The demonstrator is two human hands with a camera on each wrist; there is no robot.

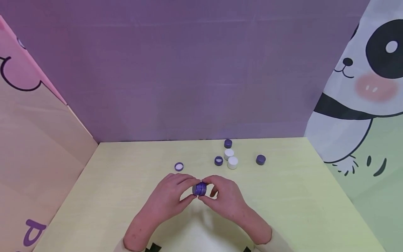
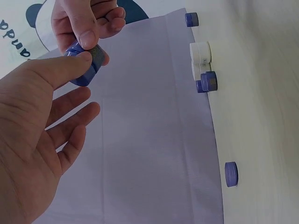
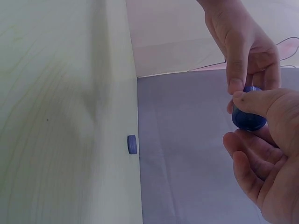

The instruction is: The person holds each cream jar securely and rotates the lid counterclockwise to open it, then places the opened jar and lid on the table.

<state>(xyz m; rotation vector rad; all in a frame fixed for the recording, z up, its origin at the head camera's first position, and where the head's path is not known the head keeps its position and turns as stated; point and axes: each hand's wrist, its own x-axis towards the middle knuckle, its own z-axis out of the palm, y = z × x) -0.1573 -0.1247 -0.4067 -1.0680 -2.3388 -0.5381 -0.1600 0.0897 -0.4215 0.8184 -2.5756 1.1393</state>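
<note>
Both the left hand [image 1: 168,196] and the right hand [image 1: 226,197] pinch a small round purple plastic jar [image 1: 199,189] between thumb and fingertips, largely hiding its sides.

Pale table [image 1: 126,196] carries 6 small jars or lids, seemingly.

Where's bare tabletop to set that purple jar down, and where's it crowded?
Both hands, left hand and right hand, hold the purple jar above the table. Bare patches: the left side beyond the lone purple lid, and the right side past the far-right purple jar. Crowded: the jar cluster straight ahead.
</note>
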